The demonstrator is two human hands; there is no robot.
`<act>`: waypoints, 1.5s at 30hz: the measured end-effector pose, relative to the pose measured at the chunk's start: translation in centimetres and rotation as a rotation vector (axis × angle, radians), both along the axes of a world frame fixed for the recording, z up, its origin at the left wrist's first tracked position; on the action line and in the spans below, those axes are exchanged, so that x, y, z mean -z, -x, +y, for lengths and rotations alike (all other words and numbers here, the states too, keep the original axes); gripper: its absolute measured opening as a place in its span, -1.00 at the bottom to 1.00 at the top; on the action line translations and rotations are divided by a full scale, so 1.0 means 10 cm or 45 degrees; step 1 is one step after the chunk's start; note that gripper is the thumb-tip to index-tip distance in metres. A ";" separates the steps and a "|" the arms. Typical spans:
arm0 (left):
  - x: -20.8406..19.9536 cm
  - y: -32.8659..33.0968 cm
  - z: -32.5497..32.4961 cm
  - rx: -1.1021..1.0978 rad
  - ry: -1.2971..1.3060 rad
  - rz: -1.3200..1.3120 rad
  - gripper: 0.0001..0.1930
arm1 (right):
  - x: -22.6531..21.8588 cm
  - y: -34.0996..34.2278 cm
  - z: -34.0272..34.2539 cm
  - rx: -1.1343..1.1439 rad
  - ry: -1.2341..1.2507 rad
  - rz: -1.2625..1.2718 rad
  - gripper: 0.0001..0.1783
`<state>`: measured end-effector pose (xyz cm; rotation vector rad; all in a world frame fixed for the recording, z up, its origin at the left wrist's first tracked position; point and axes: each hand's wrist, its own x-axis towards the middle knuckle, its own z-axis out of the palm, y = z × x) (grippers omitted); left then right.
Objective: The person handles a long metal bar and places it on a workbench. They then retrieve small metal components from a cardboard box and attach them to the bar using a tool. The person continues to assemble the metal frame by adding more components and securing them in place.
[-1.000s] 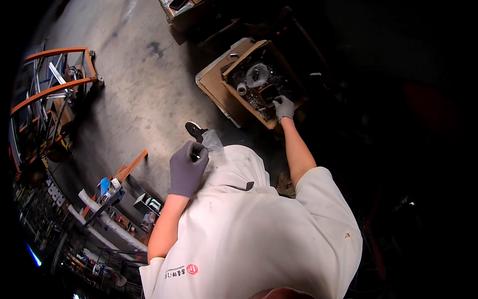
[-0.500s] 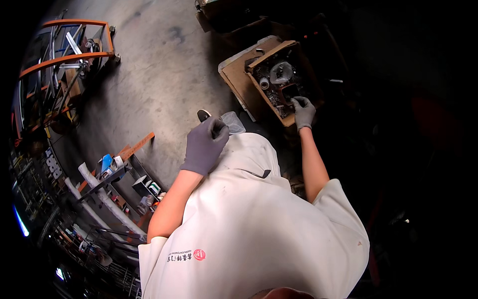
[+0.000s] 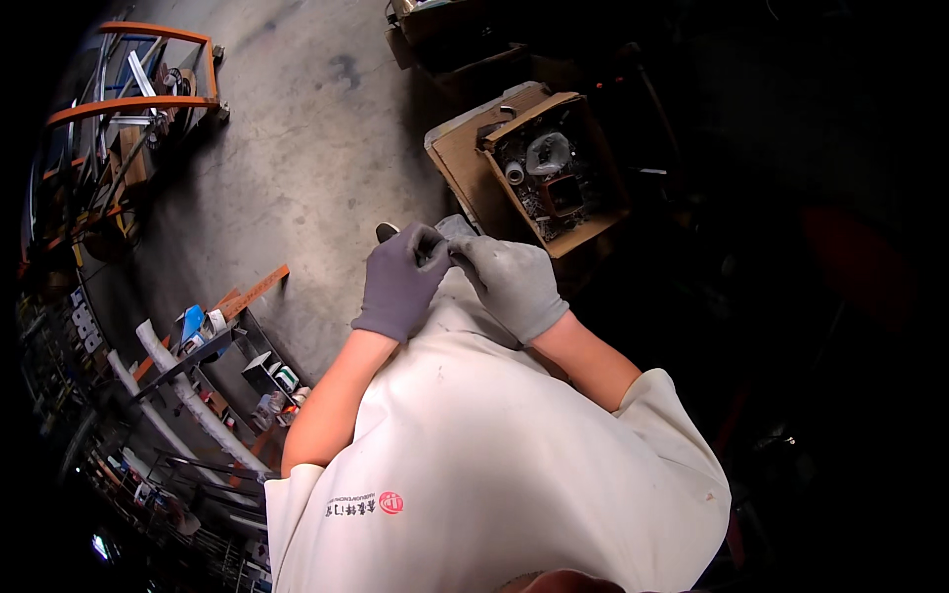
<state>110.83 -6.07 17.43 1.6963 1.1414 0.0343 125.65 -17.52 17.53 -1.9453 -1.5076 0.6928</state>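
While both gloved hands meet in front of the white-shirted chest, the left hand (image 3: 400,282) curls its fingers around a small dark part (image 3: 386,232) whose rounded end pokes out at the glove's upper left. The right hand (image 3: 514,282) pinches in from the right, fingertips touching the left's; what it grips cannot be told. An open cardboard box (image 3: 465,163) of metal parts sits on the concrete floor (image 3: 297,148) beyond, nearer the right hand.
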 end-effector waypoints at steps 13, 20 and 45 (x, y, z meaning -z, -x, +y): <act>0.06 0.11 -0.03 0.001 -0.150 -0.067 -0.85 | 0.00 -0.16 -0.17 0.261 -0.308 0.098 -0.78; 0.08 0.10 -0.13 -0.119 -0.019 0.037 -0.88 | 1.86 -1.31 -0.75 0.946 0.295 -0.015 -0.78; 0.10 0.19 -0.26 -0.080 -0.037 0.188 -0.86 | 3.61 -1.63 -1.16 0.889 0.792 -0.063 -0.73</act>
